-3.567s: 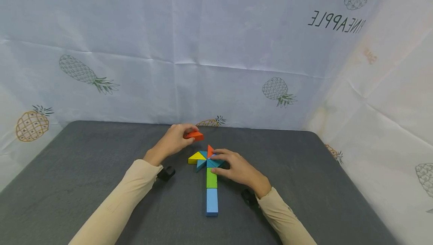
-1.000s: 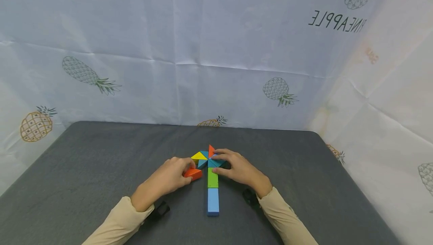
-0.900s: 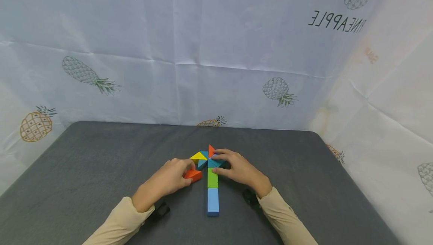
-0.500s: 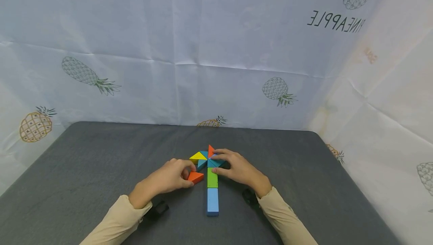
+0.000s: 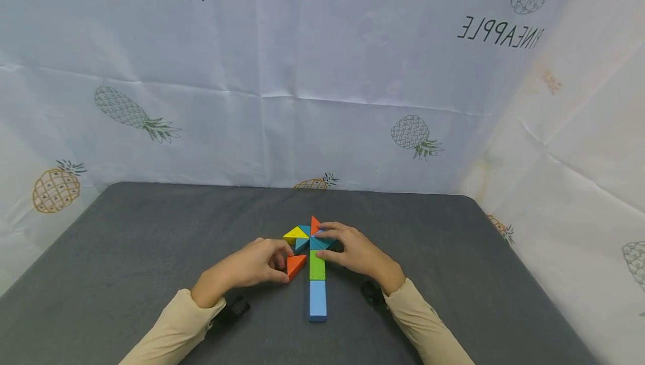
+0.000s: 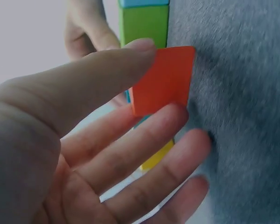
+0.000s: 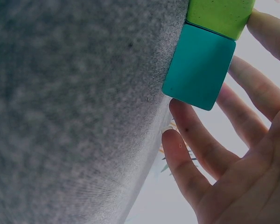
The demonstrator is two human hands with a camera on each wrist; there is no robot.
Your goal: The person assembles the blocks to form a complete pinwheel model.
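Observation:
In the head view my left hand (image 5: 249,264) pinches an orange triangular block (image 5: 295,266) between thumb and fingers, just left of a green block (image 5: 317,266). The left wrist view shows the thumb on one edge of the orange block (image 6: 164,81) and fingertips at the opposite edge. My right hand (image 5: 356,251) rests on the pinwheel of triangular blocks, its thumb at the green block's top end. Yellow (image 5: 295,234), teal (image 5: 301,243) and red-orange (image 5: 314,224) triangles show there; other pieces lie partly under the fingers. In the right wrist view, extended fingers lie beside a teal block (image 7: 200,67).
A light blue block (image 5: 317,300) continues the line below the green one, toward the near edge. Everything lies on a dark grey tabletop (image 5: 166,230). A pale cloth printed with pineapples (image 5: 327,46) hangs behind the table and along its right side.
From beyond the pinwheel, my left hand has brought the orange block down to its lower left, then slightly right, turning it so a triangular face points up. My right hand stays put.

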